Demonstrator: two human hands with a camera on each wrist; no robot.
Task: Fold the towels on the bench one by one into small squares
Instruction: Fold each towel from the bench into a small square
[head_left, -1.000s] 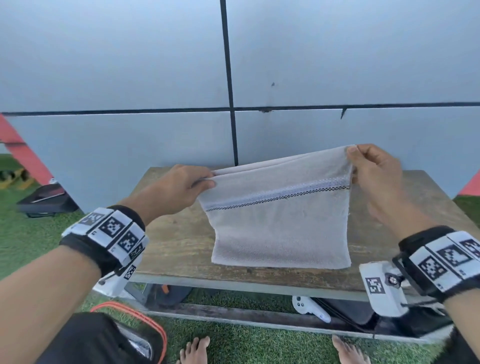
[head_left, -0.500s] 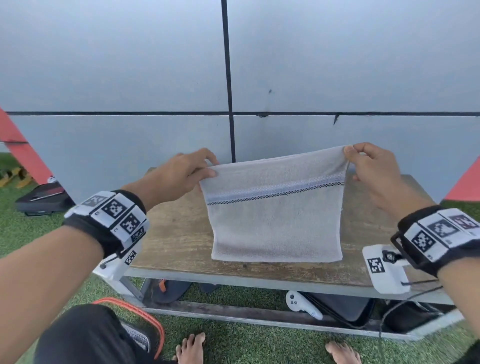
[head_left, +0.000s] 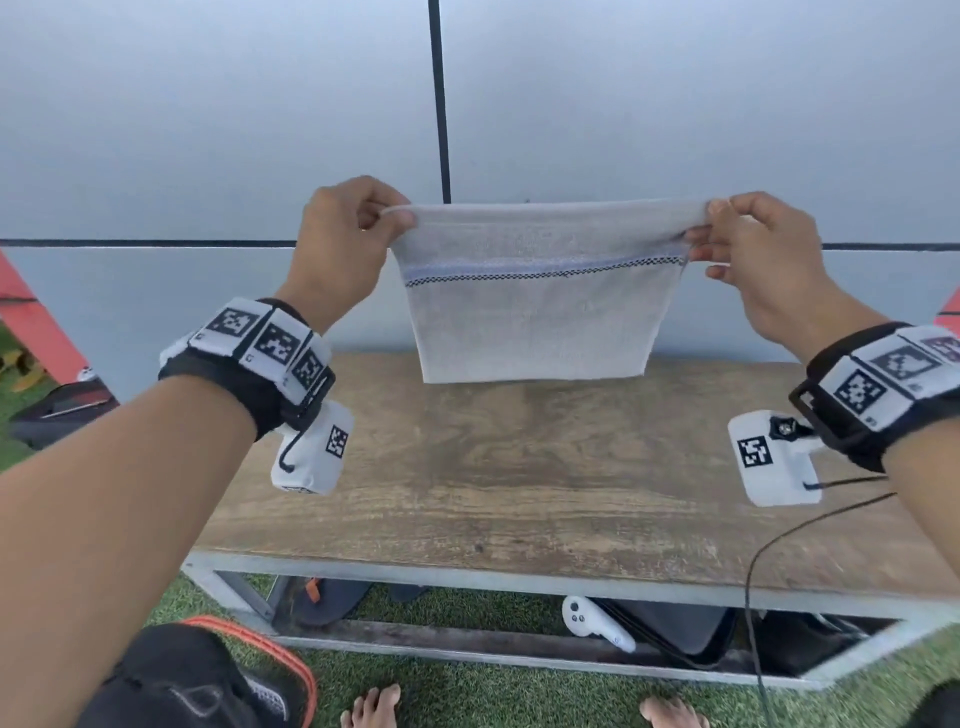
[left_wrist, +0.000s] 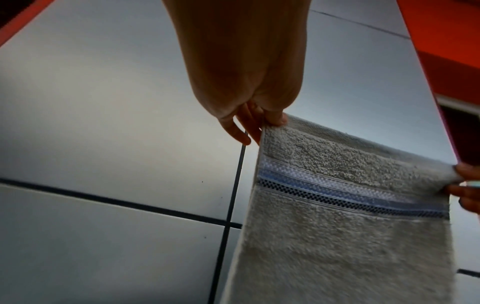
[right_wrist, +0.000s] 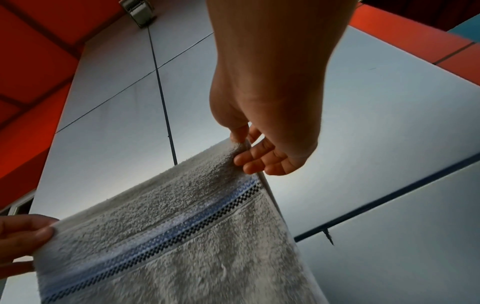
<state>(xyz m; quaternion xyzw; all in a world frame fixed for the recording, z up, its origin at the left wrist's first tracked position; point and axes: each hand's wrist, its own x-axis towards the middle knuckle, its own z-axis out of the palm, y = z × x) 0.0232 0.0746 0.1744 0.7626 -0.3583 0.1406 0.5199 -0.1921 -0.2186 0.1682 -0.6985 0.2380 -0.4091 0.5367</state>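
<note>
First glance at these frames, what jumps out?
A grey towel with a blue and black checked stripe hangs in mid-air above the wooden bench, stretched flat. The left hand and right hand each pinch a top corner. Marker-covered wristbands sit on both wrists.

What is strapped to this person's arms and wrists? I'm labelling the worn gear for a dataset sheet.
Both forearms are bare, with no sleeves. The left wrist wears a black band carrying white square tiles printed with black pixel markers, with a small white camera box bearing one marker below. The right wrist has a matching band and white box, from which a thin black cable trails down.
</note>
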